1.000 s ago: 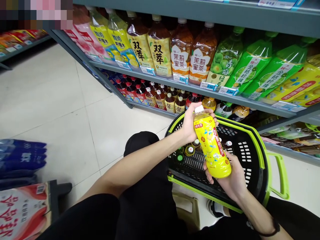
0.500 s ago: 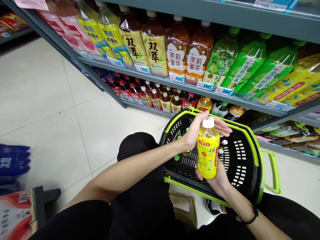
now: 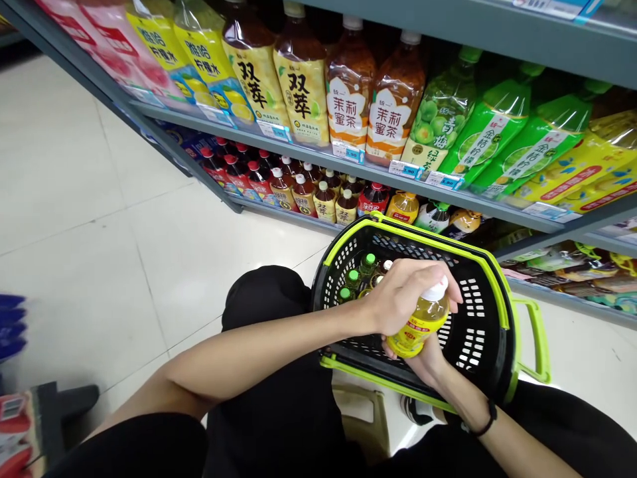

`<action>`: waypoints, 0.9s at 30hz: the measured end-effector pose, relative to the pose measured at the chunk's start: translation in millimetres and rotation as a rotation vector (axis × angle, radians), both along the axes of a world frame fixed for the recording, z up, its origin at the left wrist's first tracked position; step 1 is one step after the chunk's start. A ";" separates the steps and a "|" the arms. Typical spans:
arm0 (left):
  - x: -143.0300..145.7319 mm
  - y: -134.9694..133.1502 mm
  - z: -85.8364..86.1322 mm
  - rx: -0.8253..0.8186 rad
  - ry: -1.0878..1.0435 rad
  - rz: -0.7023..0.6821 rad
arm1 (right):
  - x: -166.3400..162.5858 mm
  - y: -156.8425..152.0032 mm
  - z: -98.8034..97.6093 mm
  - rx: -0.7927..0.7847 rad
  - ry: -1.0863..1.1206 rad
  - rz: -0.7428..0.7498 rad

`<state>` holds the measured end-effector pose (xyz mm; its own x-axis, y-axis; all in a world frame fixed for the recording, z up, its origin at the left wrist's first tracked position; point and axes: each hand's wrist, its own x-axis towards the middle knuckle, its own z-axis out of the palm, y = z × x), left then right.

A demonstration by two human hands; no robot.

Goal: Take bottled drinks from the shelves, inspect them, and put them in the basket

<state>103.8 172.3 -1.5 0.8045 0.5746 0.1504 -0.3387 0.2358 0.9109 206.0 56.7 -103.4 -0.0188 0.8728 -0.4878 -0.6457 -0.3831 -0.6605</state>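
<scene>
A small yellow drink bottle (image 3: 419, 322) with a white cap is held over a black shopping basket with a lime-green rim (image 3: 490, 285). My left hand (image 3: 405, 292) curls over the bottle's top and shoulder. From underneath, my right hand (image 3: 425, 362) grips its base; a black band circles that wrist. Several green-capped and other small bottles (image 3: 359, 273) stand in the basket's far left corner.
Store shelves run across the back: large tea and juice bottles (image 3: 348, 93) above, small red- and white-capped bottles (image 3: 298, 186) on the low shelf. A green basket handle (image 3: 540, 338) sticks out right. Pale tiled floor (image 3: 99, 199) lies left. A low stool (image 3: 365, 418) sits under me.
The bottle has come down from upright at chest height toward the basket, tilting away. My left hand moved from beside the cap to over the top. The view shifted left.
</scene>
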 end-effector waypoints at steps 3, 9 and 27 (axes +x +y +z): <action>1.6 2.6 2.0 -0.032 -0.001 0.016 | 1.3 -0.8 -1.6 -0.024 0.019 0.011; 5.5 24.3 4.6 -0.275 -0.006 0.132 | -3.5 -11.9 9.8 -0.024 0.168 0.198; 8.8 74.2 -16.0 -0.596 0.026 0.389 | 18.1 -11.7 53.5 0.252 -0.060 0.083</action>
